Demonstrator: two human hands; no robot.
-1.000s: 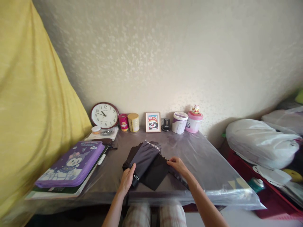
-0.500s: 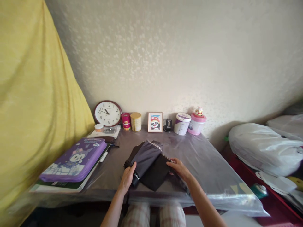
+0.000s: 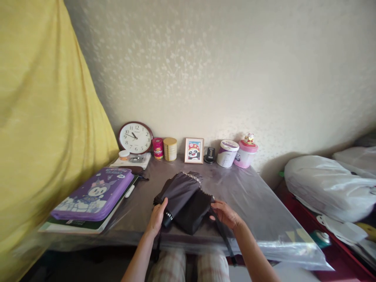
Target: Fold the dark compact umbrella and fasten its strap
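A black folding umbrella (image 3: 182,196), its canopy loosely gathered, lies over the table in front of me. Patterned trim runs along the canopy's edge. My left hand (image 3: 158,217) is closed around the umbrella beside its ribbed black end (image 3: 167,219), thumb on top. At the other side, my right hand (image 3: 224,213) pinches the corner of a canopy panel (image 3: 195,209) that is spread to the right. A dark strap (image 3: 225,235) hangs down beside the right hand, past the table's front edge. The fingers under the fabric are partly hidden.
A purple zip case (image 3: 94,196) lies on books at the left. Along the wall stand a clock (image 3: 135,137), tins (image 3: 170,149), a picture frame (image 3: 194,150) and tubs (image 3: 227,154). Clear plastic covers the table (image 3: 249,207). White bags (image 3: 326,188) sit at the right.
My right hand has drawn the canopy panel slightly further right and opened it out a little. The strap now hangs more visibly below that hand. My left hand keeps its hold.
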